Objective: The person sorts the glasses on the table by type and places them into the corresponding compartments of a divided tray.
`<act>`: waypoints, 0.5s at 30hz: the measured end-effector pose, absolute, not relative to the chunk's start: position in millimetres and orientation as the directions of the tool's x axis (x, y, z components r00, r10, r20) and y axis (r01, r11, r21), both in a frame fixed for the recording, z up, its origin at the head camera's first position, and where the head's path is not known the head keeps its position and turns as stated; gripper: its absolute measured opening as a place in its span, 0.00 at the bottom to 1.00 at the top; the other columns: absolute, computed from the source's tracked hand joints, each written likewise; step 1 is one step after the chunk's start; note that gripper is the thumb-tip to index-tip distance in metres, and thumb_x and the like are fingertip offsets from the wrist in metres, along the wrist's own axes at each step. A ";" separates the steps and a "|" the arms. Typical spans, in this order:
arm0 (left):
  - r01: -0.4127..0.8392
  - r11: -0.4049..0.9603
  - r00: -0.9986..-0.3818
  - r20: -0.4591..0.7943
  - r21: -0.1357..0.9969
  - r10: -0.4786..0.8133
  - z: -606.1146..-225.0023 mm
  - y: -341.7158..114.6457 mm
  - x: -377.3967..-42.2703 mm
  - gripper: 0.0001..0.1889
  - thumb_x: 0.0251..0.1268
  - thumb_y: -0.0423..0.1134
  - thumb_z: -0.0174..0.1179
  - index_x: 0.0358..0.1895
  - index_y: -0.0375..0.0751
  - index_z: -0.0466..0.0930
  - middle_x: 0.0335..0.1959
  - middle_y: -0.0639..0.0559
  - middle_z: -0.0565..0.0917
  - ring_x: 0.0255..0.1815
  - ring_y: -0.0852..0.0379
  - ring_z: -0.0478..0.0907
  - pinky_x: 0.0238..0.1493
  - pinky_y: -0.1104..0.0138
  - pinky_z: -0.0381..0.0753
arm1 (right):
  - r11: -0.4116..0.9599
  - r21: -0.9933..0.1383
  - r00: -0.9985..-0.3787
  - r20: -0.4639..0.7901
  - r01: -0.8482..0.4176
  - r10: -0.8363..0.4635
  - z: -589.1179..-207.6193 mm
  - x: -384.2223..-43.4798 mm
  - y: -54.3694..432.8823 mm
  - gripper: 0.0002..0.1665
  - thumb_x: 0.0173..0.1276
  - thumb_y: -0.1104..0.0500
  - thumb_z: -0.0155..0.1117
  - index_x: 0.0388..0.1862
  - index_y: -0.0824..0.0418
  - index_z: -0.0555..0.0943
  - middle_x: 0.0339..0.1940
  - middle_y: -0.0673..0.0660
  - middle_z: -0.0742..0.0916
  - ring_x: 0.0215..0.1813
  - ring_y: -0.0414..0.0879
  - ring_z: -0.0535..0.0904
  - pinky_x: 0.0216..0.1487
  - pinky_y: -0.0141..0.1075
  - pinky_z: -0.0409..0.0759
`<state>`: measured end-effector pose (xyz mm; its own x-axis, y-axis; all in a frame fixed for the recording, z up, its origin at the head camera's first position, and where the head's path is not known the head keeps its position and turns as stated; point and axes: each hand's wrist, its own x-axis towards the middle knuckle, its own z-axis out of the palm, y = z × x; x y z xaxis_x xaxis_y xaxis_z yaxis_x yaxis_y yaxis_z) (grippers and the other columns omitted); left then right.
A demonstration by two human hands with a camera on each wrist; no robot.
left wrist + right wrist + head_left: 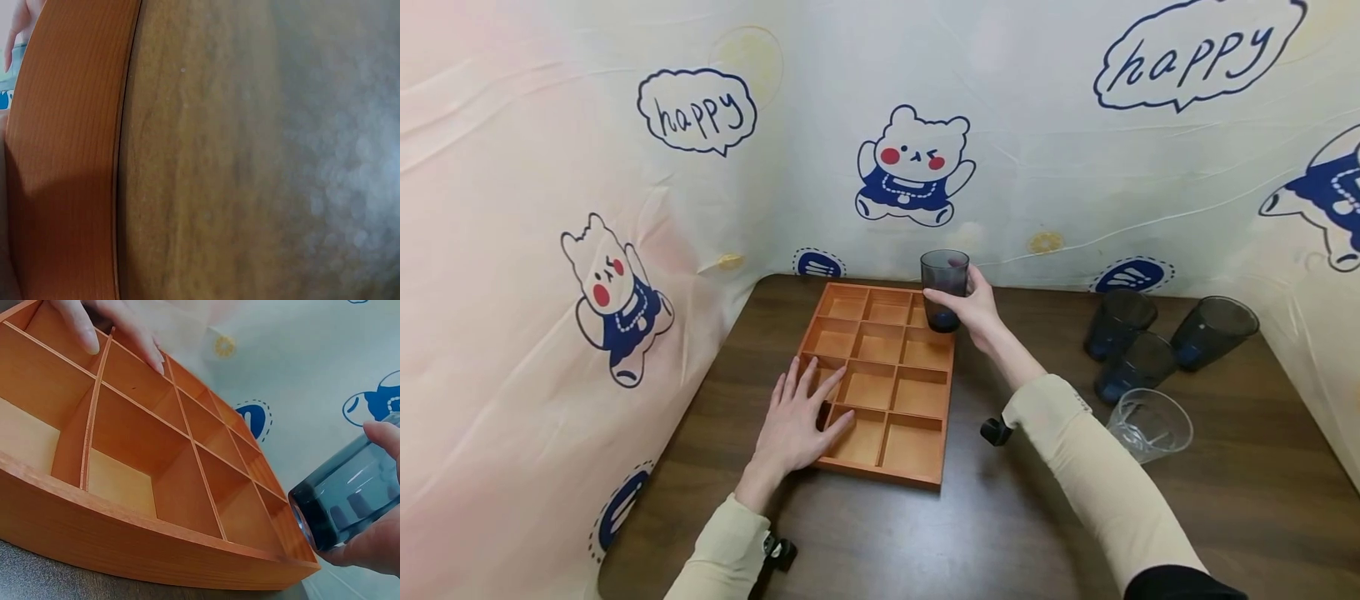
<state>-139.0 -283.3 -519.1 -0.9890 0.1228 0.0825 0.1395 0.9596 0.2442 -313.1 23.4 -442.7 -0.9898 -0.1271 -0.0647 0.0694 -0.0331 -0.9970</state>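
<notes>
A shallow orange-brown wooden box (912,446), divided into several square compartments, lies on the table. My left hand (793,425) rests over its left edge with fingers spread and straight; the box's side wall (69,125) fills the left part of the left wrist view. At the far right corner, my right hand (977,312) grips a dark blue-grey glass tumbler (943,279) round its side, thumb facing the box. The tumbler is upright in the head view and overlaps the corner compartments. In the right wrist view the tumbler's base (312,522) is right at the box's corner.
To the right on the dark wooden table (1000,517) stand three more dark tumblers (1120,321), close together, and one clear glass (1150,425) in front of them, beside my right sleeve. A printed curtain (1037,167) hangs along the table's back and sides.
</notes>
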 end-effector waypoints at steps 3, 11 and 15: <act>0.136 0.961 -0.990 0.081 0.242 0.120 -519.5 -283.7 -138.6 0.43 0.74 0.72 0.59 0.88 0.67 0.60 0.91 0.36 0.57 0.94 0.30 0.40 0.90 0.32 0.47 | -0.030 -0.997 -0.990 -0.061 0.066 -0.126 -444.7 -314.5 20.9 0.47 0.70 0.60 0.79 0.84 0.56 0.67 0.84 0.63 0.74 0.83 0.58 0.68 0.89 0.54 0.66; 0.143 0.960 -0.988 0.093 0.240 0.124 -519.0 -283.9 -138.8 0.43 0.74 0.71 0.60 0.88 0.68 0.60 0.91 0.36 0.57 0.94 0.30 0.41 0.90 0.32 0.48 | -0.022 -0.999 -0.994 -0.041 0.043 -0.106 -452.7 -319.9 16.6 0.47 0.69 0.61 0.80 0.83 0.56 0.67 0.83 0.64 0.75 0.84 0.58 0.70 0.88 0.53 0.68; 0.141 0.963 -0.988 0.094 0.229 0.123 -519.5 -284.0 -138.8 0.43 0.74 0.72 0.59 0.88 0.68 0.60 0.91 0.36 0.57 0.94 0.30 0.41 0.90 0.32 0.48 | -0.018 -0.999 -0.994 -0.032 0.034 -0.101 -457.5 -321.7 15.3 0.48 0.69 0.63 0.80 0.84 0.55 0.67 0.83 0.64 0.76 0.83 0.58 0.70 0.87 0.54 0.68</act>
